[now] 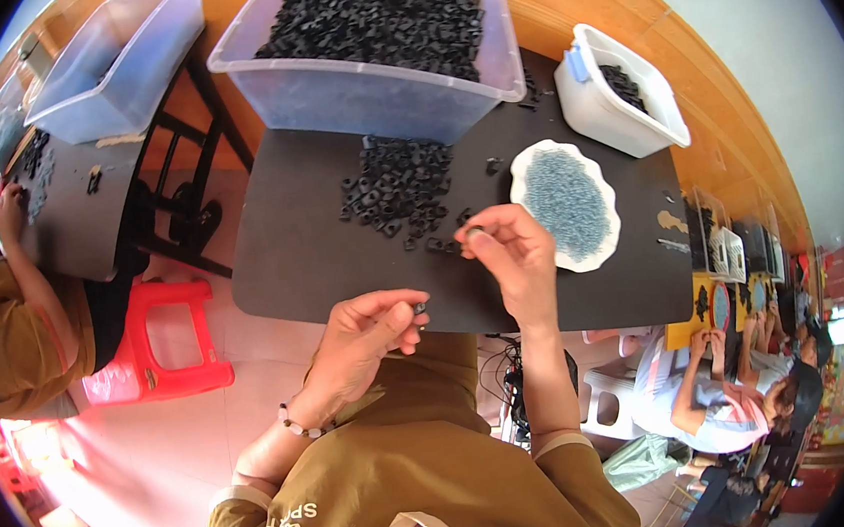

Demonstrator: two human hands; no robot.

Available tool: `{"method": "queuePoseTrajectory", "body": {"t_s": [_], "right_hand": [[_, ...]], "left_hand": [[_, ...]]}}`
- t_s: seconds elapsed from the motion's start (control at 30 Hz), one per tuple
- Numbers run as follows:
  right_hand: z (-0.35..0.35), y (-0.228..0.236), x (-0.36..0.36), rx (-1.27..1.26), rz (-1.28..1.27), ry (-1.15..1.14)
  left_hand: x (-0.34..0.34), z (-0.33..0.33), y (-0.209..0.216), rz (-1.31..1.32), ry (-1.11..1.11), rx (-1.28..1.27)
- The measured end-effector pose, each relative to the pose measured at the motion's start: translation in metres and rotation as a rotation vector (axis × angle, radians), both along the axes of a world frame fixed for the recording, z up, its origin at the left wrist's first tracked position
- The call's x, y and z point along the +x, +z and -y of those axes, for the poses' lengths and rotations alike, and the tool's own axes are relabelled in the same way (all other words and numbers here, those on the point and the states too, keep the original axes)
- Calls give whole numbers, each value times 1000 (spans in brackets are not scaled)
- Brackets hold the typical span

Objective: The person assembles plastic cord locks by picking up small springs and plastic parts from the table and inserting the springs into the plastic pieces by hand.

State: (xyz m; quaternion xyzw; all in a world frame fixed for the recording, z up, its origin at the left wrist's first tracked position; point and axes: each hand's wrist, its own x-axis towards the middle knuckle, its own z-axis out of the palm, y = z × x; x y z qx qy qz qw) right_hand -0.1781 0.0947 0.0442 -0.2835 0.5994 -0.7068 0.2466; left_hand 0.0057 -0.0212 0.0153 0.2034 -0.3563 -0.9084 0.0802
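Note:
My left hand is over the table's near edge, its thumb and fingers pinching a small dark part. To its right and a little farther off, my right hand has thumb and fingertips closed on a small black plastic part, mostly covered by the fingers. Just beyond both hands, a loose pile of small black plastic parts lies on the dark table. Beside my right hand is a white scalloped plate holding many tiny grey-blue pieces.
A large translucent bin full of black parts stands at the back. At back right is a white tub with more. Left of me, a co-worker works at another table by a red stool; other people sit at the right.

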Motion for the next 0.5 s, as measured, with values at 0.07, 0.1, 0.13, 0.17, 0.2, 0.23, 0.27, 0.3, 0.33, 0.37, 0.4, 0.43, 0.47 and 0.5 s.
{"method": "queuePoseTrajectory", "body": {"t_s": [0.07, 0.1, 0.13, 0.17, 0.2, 0.23, 0.27, 0.3, 0.33, 0.37, 0.4, 0.43, 0.47, 0.5], "right_hand": [[-11, -1, 3, -64, 36, 87], [-16, -2, 6, -70, 29, 134], [-18, -2, 11, -71, 41, 148], [-19, -1, 17, -45, 47, 213], [-22, 1, 21, -16, 49, 272], [-24, 3, 26, -13, 57, 277], [-25, 5, 33, 24, 134, 256], [-26, 5, 38, 61, 210, 232], [-27, 4, 41, 41, 228, 208], [-29, 2, 41, 44, 231, 208], [-31, -1, 42, 36, 220, 218], [-33, -3, 43, 28, 209, 229], [-33, -3, 43, 30, 212, 229], [-33, -3, 44, 32, 192, 232]], "left_hand": [[-1, -2, -1, -3, 23, -14], [-3, -3, -3, -45, 37, -60], [-4, -3, -4, -88, 50, -107], [-4, -3, -4, -76, 62, -108], [-6, -4, -4, -105, 76, -144], [-7, -5, -4, -135, 88, -180], [-7, -5, -4, -129, 92, -177], [-7, -6, -2, -122, 101, -191], [-8, -7, -2, -115, 110, -205], [-8, -7, -3, -113, 110, -202], [-7, -7, -5, -118, 111, -245], [-6, -7, -6, -124, 111, -289], [-6, -7, -6, -122, 111, -286], [-6, -7, -6, -150, 119, -293]]}}
